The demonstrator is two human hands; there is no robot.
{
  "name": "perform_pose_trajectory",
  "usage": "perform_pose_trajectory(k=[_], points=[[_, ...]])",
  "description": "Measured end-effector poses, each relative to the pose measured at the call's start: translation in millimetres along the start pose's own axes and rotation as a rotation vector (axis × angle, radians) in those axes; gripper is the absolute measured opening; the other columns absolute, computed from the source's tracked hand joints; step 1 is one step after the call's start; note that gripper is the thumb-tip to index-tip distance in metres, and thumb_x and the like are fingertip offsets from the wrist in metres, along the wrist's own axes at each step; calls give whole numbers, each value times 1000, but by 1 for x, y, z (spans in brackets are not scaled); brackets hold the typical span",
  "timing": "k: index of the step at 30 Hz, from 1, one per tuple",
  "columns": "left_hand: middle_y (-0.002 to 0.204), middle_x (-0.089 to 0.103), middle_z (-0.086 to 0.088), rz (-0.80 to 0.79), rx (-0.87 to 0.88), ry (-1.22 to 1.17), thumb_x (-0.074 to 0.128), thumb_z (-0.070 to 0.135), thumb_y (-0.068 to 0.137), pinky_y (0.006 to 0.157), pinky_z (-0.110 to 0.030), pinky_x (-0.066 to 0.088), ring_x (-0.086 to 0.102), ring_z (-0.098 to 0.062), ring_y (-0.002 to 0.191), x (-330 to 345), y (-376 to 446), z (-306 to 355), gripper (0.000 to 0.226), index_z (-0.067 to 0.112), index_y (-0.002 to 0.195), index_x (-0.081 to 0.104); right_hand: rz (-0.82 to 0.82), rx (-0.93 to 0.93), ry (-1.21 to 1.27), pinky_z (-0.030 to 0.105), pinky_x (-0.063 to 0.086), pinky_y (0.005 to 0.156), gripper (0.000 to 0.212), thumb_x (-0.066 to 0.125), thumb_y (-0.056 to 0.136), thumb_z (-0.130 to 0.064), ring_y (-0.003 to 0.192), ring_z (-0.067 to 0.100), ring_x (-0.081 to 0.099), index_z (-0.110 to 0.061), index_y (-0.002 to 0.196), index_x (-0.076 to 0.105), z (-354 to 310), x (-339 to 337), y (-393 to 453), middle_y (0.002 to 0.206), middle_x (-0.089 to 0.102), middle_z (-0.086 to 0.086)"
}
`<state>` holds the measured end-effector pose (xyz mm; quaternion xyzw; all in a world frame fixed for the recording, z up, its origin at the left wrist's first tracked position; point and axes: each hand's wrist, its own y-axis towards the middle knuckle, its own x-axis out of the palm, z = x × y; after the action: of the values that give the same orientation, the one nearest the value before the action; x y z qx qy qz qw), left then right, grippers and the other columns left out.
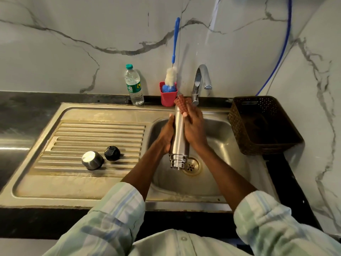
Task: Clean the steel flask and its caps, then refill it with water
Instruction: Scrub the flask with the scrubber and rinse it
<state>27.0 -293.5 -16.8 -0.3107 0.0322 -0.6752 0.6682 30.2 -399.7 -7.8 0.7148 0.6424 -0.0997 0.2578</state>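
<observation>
Over the sink basin (217,137) I hold the steel flask (179,137) upside down, its open mouth pointing at the drain (191,166). My left hand (166,134) grips the flask's left side. My right hand (194,129) presses a red-brown checked scrub cloth (182,104) against the flask's upper end, fingers wrapped around it. On the ribbed drainboard (92,130) to the left lie the steel cap (92,160) and the black inner cap (112,153), side by side.
A chrome tap (200,84) stands behind the basin. A plastic water bottle (133,85) and a red holder (168,97) with a blue-handled bottle brush (172,71) stand at the wall. A dark woven basket (262,124) sits right of the sink.
</observation>
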Motion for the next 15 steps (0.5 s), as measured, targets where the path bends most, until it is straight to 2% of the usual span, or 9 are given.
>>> perform_pose_trajectory(k=[2,5,8,10,12,15], points=[[94,73,-9,-20,-22,-18,37,57,101,61,-30,59,71,-17,72,4,-3,-3,51,16,115,63,12,3,27,37,42,108,48,40,104,-30,133,24,42,-24,151,34,-1,-3,11,153,31,9],[88,68,2,-49,38,-36,44,51,100,60,-24,58,70,-9,71,-2,0,8,36,20,105,60,-42,-143,21,33,43,105,47,41,104,-31,136,21,39,-34,149,33,5,9,-30,159,23,4],[79,69,-6,10,46,-89,44,50,101,65,-30,59,69,-18,71,-14,2,11,45,9,110,59,-95,-267,52,36,46,105,45,42,101,-37,137,17,39,-34,147,40,17,19,-81,158,26,1],[87,73,-10,-3,55,-102,39,40,106,70,-32,60,71,-21,81,-16,5,1,39,7,116,59,-76,-189,62,29,50,98,46,40,103,-36,134,13,40,-38,148,34,17,17,-71,159,24,-1],[105,72,-16,-46,7,-121,40,49,104,78,-37,60,70,-27,96,-12,2,-11,50,8,124,60,-4,-42,76,24,46,95,47,38,104,-35,128,15,45,-33,151,32,12,12,-34,156,29,3],[94,72,-14,-122,-89,-120,30,65,99,72,-35,60,72,-23,78,-1,-10,-13,64,12,123,58,86,86,226,38,49,98,45,37,104,-37,116,16,53,-25,148,39,7,-3,18,140,46,8]])
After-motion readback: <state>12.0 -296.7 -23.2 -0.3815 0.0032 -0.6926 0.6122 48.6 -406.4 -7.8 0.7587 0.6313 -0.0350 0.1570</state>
